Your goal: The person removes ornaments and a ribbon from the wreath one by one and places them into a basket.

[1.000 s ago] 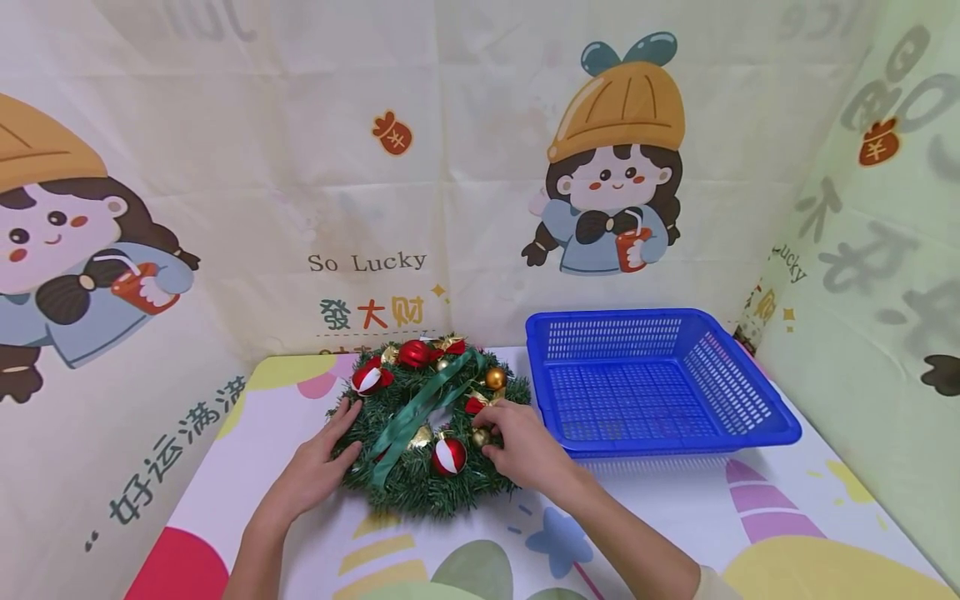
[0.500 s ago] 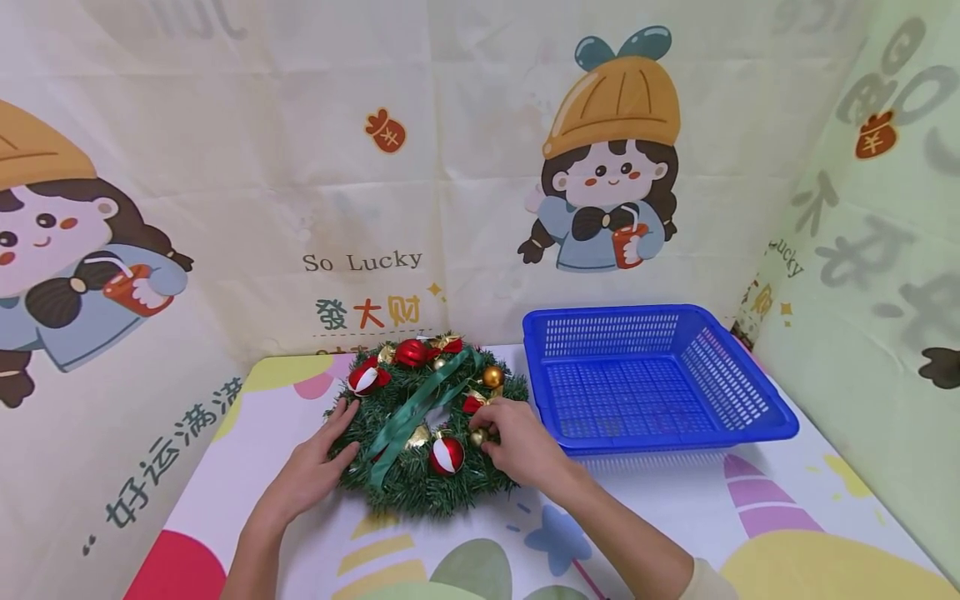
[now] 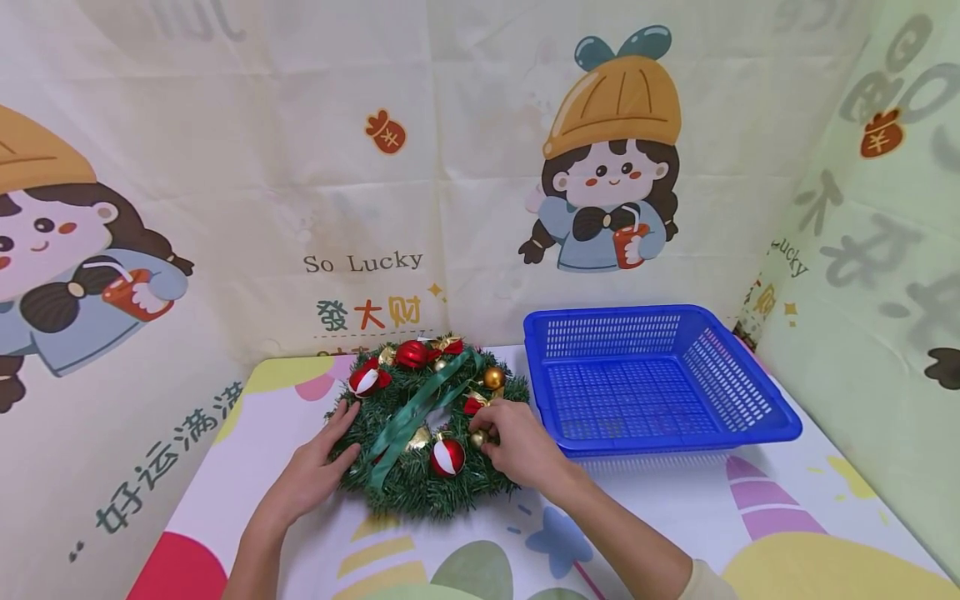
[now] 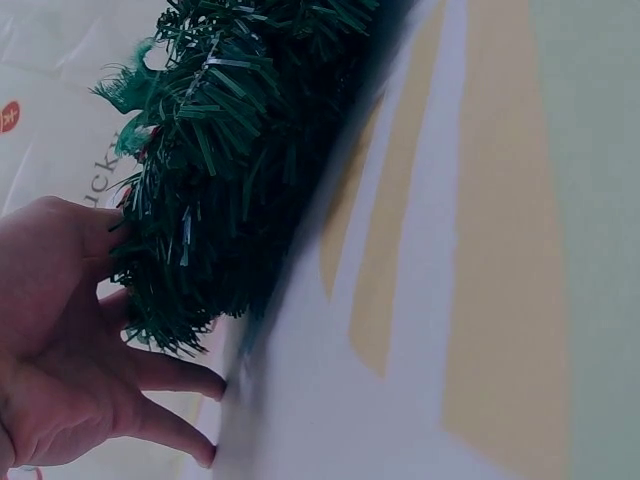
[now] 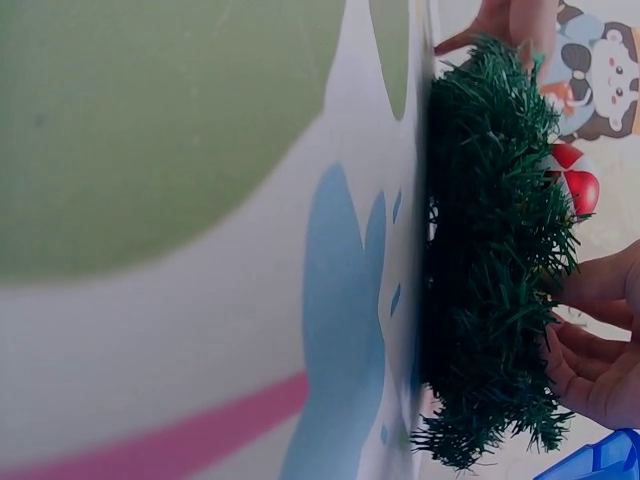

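A green Christmas wreath (image 3: 442,492) lies flat on the table, decorated with red bows, red-and-white balls (image 3: 447,457), gold balls and a green ribbon (image 3: 420,396) laid across its middle. My left hand (image 3: 311,475) rests against the wreath's left side with fingers spread; in the left wrist view, the fingertips of the lower fingers reach the table. At the wreath's right side, my right hand (image 3: 525,446) has its thumb and curled fingers around a small gold ball (image 3: 478,438), just below a red bow (image 3: 474,405). Its fingertips are partly hidden in the head view.
A blue plastic basket (image 3: 660,446) with perforated walls stands right of the wreath, close to it. Printed cloth (image 3: 480,208) hangs behind and on both sides. The table (image 3: 645,533) has a colourful printed cover.
Both hands keep their places on the wreath, and the wreath and basket stay put. The head view has shifted slightly.
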A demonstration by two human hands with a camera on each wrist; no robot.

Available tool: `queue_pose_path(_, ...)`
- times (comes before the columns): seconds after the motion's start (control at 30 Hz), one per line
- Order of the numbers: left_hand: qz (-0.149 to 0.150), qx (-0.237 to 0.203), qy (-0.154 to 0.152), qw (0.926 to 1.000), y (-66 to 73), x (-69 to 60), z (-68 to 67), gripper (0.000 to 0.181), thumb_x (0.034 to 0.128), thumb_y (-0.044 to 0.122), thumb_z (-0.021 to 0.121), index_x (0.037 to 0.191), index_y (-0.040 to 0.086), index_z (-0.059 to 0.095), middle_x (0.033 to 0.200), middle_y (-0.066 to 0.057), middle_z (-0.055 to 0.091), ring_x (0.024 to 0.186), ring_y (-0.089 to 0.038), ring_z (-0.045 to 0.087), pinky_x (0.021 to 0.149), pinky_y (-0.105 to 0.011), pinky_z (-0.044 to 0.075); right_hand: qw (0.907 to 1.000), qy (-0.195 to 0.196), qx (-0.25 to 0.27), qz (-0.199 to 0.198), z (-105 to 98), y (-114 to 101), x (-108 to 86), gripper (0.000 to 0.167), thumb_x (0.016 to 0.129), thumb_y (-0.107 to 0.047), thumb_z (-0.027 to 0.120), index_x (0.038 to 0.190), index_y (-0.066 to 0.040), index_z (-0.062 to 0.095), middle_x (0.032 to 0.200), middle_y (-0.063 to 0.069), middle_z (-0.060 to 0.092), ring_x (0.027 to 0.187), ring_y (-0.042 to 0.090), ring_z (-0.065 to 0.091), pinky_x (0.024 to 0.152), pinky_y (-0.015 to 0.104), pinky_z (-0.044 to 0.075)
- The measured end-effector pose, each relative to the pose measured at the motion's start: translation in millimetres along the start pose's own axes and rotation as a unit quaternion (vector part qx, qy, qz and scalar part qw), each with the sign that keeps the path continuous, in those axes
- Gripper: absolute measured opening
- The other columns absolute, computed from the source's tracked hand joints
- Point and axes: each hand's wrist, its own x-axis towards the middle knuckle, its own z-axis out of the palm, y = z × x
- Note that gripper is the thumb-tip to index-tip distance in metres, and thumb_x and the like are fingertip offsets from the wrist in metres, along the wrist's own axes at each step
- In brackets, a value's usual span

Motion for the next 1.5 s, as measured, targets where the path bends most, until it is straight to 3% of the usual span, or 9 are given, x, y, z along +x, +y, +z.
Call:
queue_pose_path(0.47,-0.006,0.007,-0.008,0.9999,-2.6,2.2,-0.7,0.066,0.1105,0.032,0.052,0.168,0.017,0.024,0.175,-0.016,0.011,0.155,-0.052,0.019,0.118,-0.073,0.026,0.9993,0.019,0.031,0.009,-9,-2,-2.7,0.02,0.086,0.005,0.077,0.101,-0.009,0.077,0.104,0.003,0.071,0.087,0.019,0.066,0.073,0.025,0.055)
queue_pose_path(0.67,-0.006,0.0,-0.009,0.9999,-2.6,1.8,-0.4,0.066,0.1106,0.033,0.052,0.168,0.017,0.024,0.175,-0.016,0.01,0.156,-0.051,0.017,0.118,-0.073,0.026,0.9984,0.021,0.05,0.018,-18,-6,-4.1,0.02,0.088,0.003,0.078,0.104,-0.01,0.077,0.101,0.001,0.069,0.087,0.016,0.066,0.073,0.023,0.056)
queue_pose_path(1.03,0.002,0.006,-0.003,1.0,-1.6,0.8,1.5,0.065,0.1111,0.031,0.051,0.168,0.016,0.023,0.175,-0.017,0.01,0.155,-0.053,0.018,0.117,-0.074,0.027,0.9952,0.057,0.077,0.019,-41,-10,-11.8,0.022,0.088,0.002,0.078,0.106,-0.01,0.078,0.1,-0.001,0.07,0.089,0.013,0.068,0.071,0.018,0.057)
queue_pose_path(1.3,0.007,0.01,0.003,0.9999,-2.0,0.9,2.5,0.065,0.1114,0.031,0.051,0.168,0.015,0.023,0.175,-0.019,0.01,0.154,-0.054,0.019,0.117,-0.074,0.026,0.9935,0.081,0.072,0.033,-55,-4,-15.7,0.023,0.087,0.004,0.079,0.104,-0.012,0.079,0.098,-0.002,0.071,0.091,0.017,0.071,0.078,0.032,0.063)
queue_pose_path(1.5,0.009,0.007,0.006,0.9999,-0.9,-0.3,3.2,0.065,0.1112,0.03,0.051,0.167,0.013,0.024,0.174,-0.02,0.011,0.154,-0.054,0.019,0.117,-0.074,0.026,0.9917,0.083,0.083,0.053,-64,4,-20.8,0.024,0.088,0.003,0.078,0.106,-0.013,0.078,0.101,-0.002,0.073,0.093,0.016,0.073,0.078,0.026,0.062)
